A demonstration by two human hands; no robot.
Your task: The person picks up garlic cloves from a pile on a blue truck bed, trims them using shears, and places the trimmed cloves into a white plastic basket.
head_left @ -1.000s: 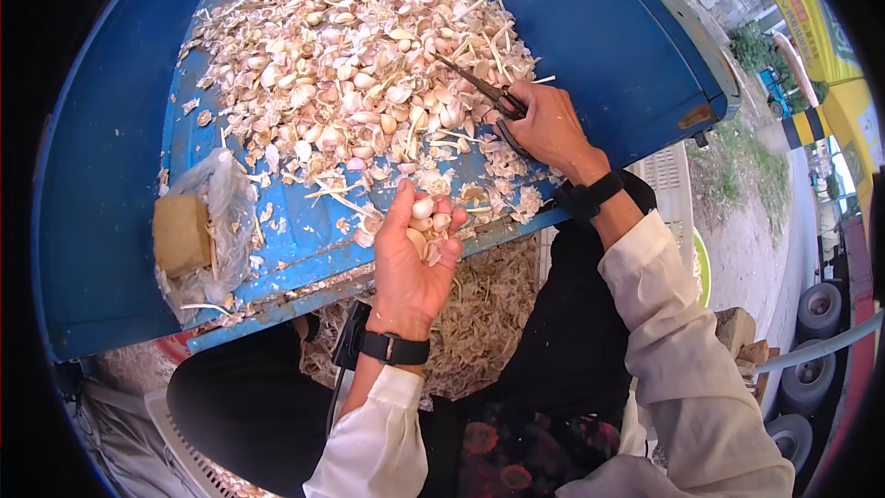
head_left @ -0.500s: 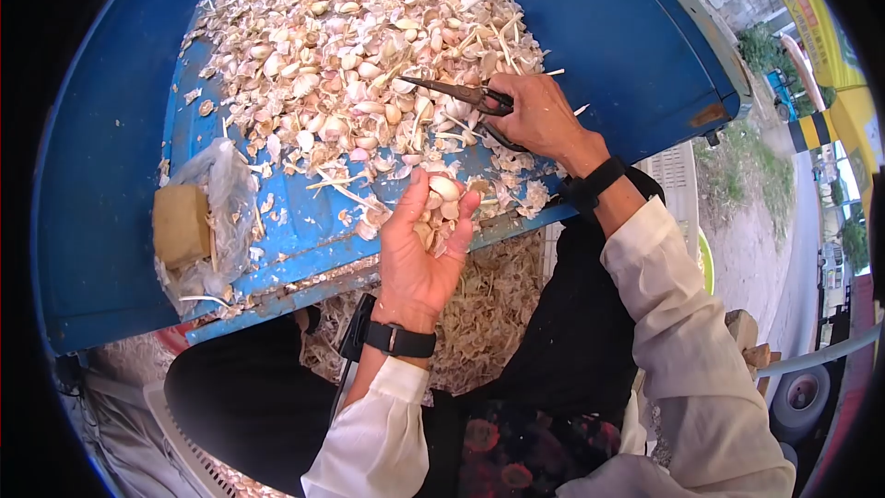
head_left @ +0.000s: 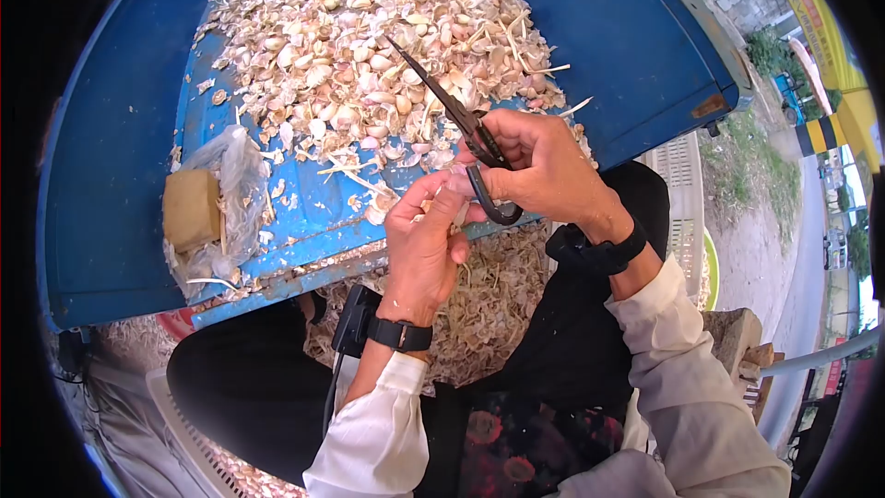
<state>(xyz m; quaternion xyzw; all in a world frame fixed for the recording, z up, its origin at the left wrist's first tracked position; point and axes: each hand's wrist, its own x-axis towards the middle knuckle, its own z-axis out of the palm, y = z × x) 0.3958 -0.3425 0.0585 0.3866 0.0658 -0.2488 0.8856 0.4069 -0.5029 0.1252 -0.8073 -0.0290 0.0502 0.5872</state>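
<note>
R hand [head_left: 553,166] gripping 1 pr dark metal scissors [head_left: 452,106], blades angled up-left over the heap; L hand [head_left: 422,244] curled narrow, fingertips close by R thumb, contents mostly hidden, can't tell what's pinched. 2 black wristbands [head_left: 401,335], 1 per wrist. 1 heap of pale pinkish-white garlic cloves, skins & stalks [head_left: 369,28], too many to count, on blue-painted metal bed [head_left: 590,28], beyond hands. 1 tan rectangular block [head_left: 192,209] resting on 1 crumpled clear plastic bag [head_left: 241,184], L side.

Containers: 2 off-white slotted plastic crates: lower-L one [head_left: 175,410] w/ pinkish-white bits inside; R one [head_left: 678,184], contents hidden. 1 green-rimmed tub [head_left: 713,267] nearby, mostly hidden. Dry papery skins [head_left: 489,304] piled below bed edge, btwn black-clad legs.
</note>
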